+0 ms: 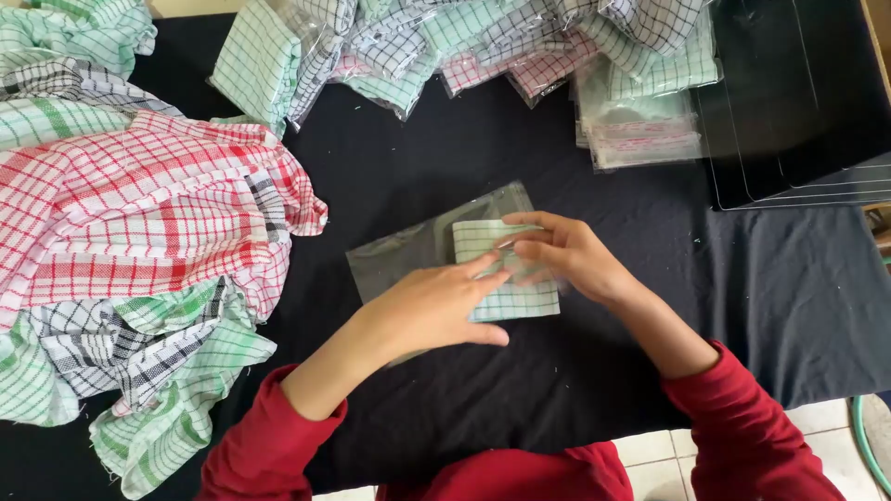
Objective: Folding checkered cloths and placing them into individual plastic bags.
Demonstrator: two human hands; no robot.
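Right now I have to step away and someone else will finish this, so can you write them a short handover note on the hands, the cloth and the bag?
Left hand: flat on the clear plastic bag, pressing it to the black tablecloth.
Right hand: fingers pinch the bag's open end over the folded green checked cloth.
Done: cloth folded, partly inside the bag.
Left: part of the cloth shows outside the bag; the bag is not closed.
Nearby: loose checked cloths to the left, bagged cloths along the far edge, a stack of empty bags to the far right.

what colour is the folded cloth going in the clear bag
White with a green check; the folded cloth under both hands shows best in the head view.
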